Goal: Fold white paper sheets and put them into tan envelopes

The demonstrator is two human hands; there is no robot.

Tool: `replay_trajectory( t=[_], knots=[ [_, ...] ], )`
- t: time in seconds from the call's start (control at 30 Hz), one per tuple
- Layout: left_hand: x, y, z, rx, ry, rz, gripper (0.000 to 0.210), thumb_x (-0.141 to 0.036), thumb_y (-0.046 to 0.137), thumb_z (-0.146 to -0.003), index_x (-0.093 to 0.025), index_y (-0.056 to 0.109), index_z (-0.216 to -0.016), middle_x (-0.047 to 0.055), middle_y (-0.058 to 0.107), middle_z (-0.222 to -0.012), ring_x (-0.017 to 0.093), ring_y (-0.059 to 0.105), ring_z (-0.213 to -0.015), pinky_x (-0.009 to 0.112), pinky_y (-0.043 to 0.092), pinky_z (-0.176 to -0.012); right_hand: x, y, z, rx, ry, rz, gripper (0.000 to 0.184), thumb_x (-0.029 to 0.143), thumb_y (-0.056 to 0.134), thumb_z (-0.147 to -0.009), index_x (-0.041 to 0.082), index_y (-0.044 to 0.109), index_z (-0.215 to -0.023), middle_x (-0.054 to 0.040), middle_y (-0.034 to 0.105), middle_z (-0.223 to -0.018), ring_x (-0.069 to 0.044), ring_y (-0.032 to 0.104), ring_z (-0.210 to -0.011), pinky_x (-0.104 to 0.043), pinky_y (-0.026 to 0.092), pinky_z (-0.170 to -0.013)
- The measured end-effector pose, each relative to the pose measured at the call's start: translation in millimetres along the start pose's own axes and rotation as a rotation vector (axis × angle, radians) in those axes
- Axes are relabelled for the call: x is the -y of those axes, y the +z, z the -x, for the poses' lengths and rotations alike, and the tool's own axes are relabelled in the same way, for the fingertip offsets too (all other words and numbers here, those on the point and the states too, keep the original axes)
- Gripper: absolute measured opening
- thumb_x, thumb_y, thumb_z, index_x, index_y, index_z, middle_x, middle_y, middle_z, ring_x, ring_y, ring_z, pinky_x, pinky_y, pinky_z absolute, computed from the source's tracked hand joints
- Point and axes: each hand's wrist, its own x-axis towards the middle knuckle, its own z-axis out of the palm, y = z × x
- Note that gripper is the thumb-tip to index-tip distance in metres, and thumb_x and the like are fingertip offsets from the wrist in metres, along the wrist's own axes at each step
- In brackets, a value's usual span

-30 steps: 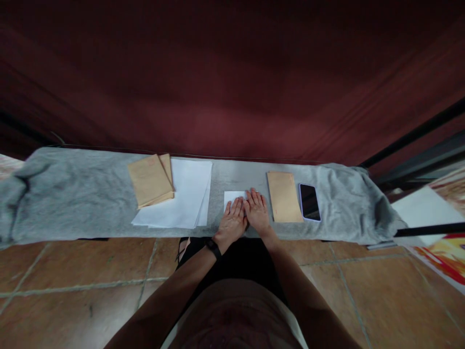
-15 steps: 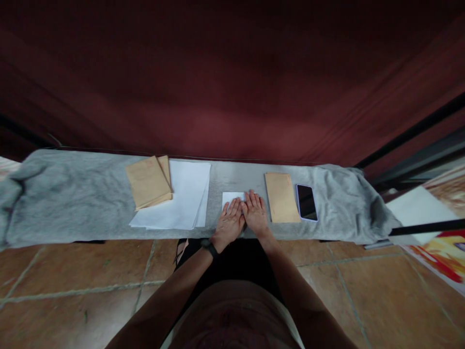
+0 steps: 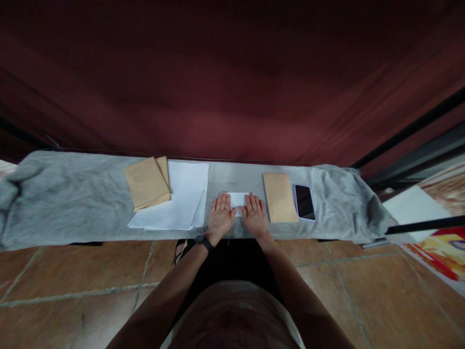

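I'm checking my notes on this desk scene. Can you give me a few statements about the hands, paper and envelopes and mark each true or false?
1. Both hands lie flat on a small white folded paper. True: the left hand and right hand press its two ends.
2. The phone lies left of the white sheet stack. False: it lies far to the right, beside a single tan envelope.
3. Tan envelopes rest on the white sheet stack. True.
4. The left wrist is bare. False: it wears a dark band.
5. The surface is covered by a grey cloth. True.

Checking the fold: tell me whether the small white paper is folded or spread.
Folded: the small white paper is much smaller than the white sheets; both hands press it flat.
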Motion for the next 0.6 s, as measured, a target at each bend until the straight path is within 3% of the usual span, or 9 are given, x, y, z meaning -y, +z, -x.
replay_trajectory(
  t=[0.6],
  knots=[
    [9,-4.2,-5,-0.046,-0.013,0.015,0.069,-0.048,0.027,-0.102,-0.005,0.032,-0.155,0.019,0.035,-0.159,0.029,0.027,-0.151,0.05,0.023,-0.123,2,-8,25,-0.039,0.048,-0.024,0.053,0.031,0.036,-0.105,0.012,0.038,-0.154,-0.0161,0.044,-0.155,-0.028,0.041,-0.143,-0.051,0.029,-0.118]
  ],
)
